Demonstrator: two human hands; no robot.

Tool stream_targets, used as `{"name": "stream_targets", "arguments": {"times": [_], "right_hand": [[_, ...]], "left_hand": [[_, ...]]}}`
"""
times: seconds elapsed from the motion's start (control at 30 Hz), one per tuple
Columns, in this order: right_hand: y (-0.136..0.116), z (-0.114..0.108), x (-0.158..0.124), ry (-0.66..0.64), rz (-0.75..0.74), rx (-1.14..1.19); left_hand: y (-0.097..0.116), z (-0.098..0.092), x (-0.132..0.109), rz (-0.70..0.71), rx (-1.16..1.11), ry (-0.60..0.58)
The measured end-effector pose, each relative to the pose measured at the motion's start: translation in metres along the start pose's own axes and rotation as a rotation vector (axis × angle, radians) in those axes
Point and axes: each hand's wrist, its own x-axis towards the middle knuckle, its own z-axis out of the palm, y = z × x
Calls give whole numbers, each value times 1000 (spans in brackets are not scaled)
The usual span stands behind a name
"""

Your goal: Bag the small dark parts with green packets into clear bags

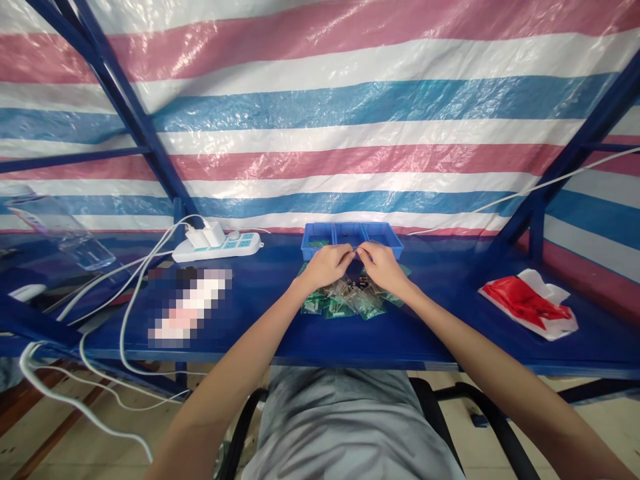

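My left hand (330, 263) and my right hand (379, 265) meet over a pile of small clear-and-green plastic packets (345, 300). Fingers on both hands are pinched together, the tips almost touching each other. Whatever lies between the fingertips is too small to make out. Just behind the hands stands a blue tray (399, 249) divided into three compartments. Some green packets show in its left compartment, and part of its front wall is hidden by my hands. Small metallic and dark bits show through the packets.
A white power strip (217, 247) with plugged-in chargers and trailing white cables lies at the left. Farther left is a clear bottle (83, 240). A red and white plastic packet (530, 303) lies at the right. Blue metal posts frame the blue table (430, 333); a striped sheet hangs behind.
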Motion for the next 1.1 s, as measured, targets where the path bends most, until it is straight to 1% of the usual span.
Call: {"name": "stream_targets", "arguments": {"times": [0.13, 0.33, 0.5, 0.83, 0.97, 1.1], "right_hand": [[1, 1, 1, -38, 16, -13], [2, 3, 0, -82, 40, -21], [2, 9, -2, -92, 3, -44], [3, 8, -2, -114, 27, -75], [2, 8, -3, -146, 29, -97], [0, 6, -3, -153, 30, -123]], "left_hand": [[-1, 1, -1, 10, 20, 16], [-2, -2, 0, -40, -38, 79], [-2, 0, 3, 1, -112, 100], [-9, 5, 2, 38, -130, 69], [-11, 6, 3, 7, -108, 60], [-9, 7, 4, -30, -100, 80]]}}
